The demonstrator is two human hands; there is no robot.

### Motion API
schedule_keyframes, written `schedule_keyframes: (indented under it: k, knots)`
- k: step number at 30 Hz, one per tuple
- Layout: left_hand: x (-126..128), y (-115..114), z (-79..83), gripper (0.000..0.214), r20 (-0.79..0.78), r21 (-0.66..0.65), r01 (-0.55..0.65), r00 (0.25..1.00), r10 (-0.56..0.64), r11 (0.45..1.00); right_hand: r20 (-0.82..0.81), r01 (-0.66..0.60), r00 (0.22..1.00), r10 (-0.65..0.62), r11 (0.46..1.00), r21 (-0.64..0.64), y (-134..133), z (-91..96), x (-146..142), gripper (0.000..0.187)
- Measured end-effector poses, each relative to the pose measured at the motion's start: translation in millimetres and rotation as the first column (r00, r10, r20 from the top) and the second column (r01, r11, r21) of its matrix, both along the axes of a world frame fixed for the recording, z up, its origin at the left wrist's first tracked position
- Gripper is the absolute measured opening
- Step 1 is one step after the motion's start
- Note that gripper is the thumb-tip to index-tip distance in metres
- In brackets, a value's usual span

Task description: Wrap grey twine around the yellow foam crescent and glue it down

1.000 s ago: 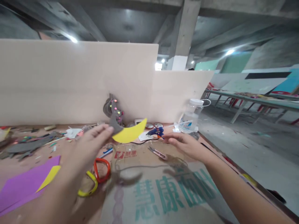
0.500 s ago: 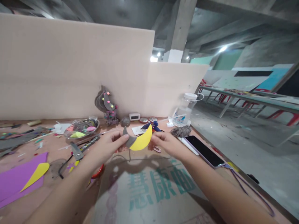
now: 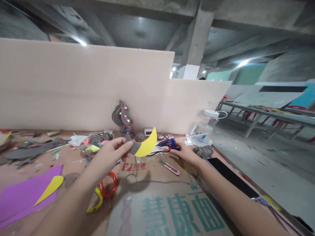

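Observation:
Between the thumb and fingers of my left hand (image 3: 116,150) is a crescent (image 3: 146,146), grey at the near end and yellow over the rest, held above the cardboard. A thin grey strand hangs below it. My right hand (image 3: 188,155) is at a blue glue gun (image 3: 168,143) lying behind the cardboard, its thumb and fingers closed about the handle end; part of the grip is hidden. Pink-handled thread snips (image 3: 169,167) lie on the printed cardboard (image 3: 159,186) between my hands. Scissors with red handles (image 3: 109,185) and a yellow-handled tool (image 3: 95,201) lie by my left forearm.
A decorated grey crescent piece (image 3: 123,116) stands against the pale partition (image 3: 86,85). On the right are a water bottle (image 3: 205,129), grey yarn (image 3: 203,151) and a phone (image 3: 231,177). Purple sheets (image 3: 27,193), a yellow cutout (image 3: 50,188) and a filled bowl (image 3: 95,144) are left.
My right hand has left the crescent's yellow end and reached right to the glue gun. My left hand keeps the crescent. The camera view has shifted, uncovering the thread snips.

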State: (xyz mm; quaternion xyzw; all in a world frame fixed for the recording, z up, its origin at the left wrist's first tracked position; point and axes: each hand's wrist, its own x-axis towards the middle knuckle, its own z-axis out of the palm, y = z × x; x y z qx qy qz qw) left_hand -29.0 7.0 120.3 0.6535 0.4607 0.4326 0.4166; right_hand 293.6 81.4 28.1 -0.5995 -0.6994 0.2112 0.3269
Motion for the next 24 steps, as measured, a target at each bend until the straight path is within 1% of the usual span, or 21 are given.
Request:
schedule_keyframes:
  k: [2,6,8,10,12,14,16,18,19,20,22,24]
  knots:
    - [2,-1,-1.0,0.030,0.009,-0.009,0.005,1.000,-0.005,1.000,-0.007,0.031,1.000,-0.031,1.000,0.001,7,-4.9,-9,0.034]
    - [6,2,-5.6,0.027,0.071,-0.087,0.035,0.997,-0.029,0.996,-0.034,0.181,0.983,-0.181,0.983,0.013,10,-13.9,-15,0.029]
    - [7,4,-8.9,0.026,0.078,-0.111,0.045,0.996,-0.036,0.993,-0.069,0.219,0.974,-0.218,0.975,0.017,7,-12.5,-15,0.028]
    - [7,5,-11.3,0.027,0.069,-0.105,0.046,0.997,-0.038,0.993,-0.121,0.214,0.970,-0.210,0.977,0.017,3,-4.0,-13,0.027]
    - [6,4,-11.6,0.027,0.060,-0.096,0.040,0.998,-0.034,0.995,-0.187,0.170,0.969,-0.164,0.985,0.014,-5,11.4,-13,0.027]
    - [6,2,-9.7,0.027,0.048,-0.091,0.029,0.999,-0.025,0.995,-0.263,0.103,0.960,-0.095,0.995,0.015,-17,30.9,-16,0.028]
    - [7,0,-6.8,0.027,0.031,-0.094,0.012,0.999,-0.009,0.995,-0.331,0.049,0.943,-0.035,0.998,0.035,-34,50.0,-24,0.029]
    - [10,-2,-4.5,0.028,0.009,-0.103,-0.006,1.000,0.007,0.995,-0.384,-0.007,0.923,0.031,0.998,0.064,-55,64.1,-32,0.031]
    - [11,-2,-4.0,0.028,-0.004,-0.101,-0.009,1.000,0.009,0.995,-0.451,-0.049,0.888,0.088,0.994,0.098,-65,68.4,-36,0.031]
    - [12,-3,-4.0,0.029,-0.018,-0.098,-0.011,1.000,0.010,0.995,-0.471,-0.096,0.871,0.141,0.988,0.119,-75,70.9,-39,0.030]
    - [13,-2,-5.2,0.029,-0.038,-0.088,-0.007,0.999,0.003,0.996,-0.416,-0.163,0.886,0.205,0.977,0.134,-92,72.0,-44,0.027]
    - [13,-2,-7.5,0.029,-0.032,-0.087,0.009,0.999,-0.012,0.996,-0.315,-0.199,0.922,0.228,0.972,0.122,-104,70.7,-48,0.030]
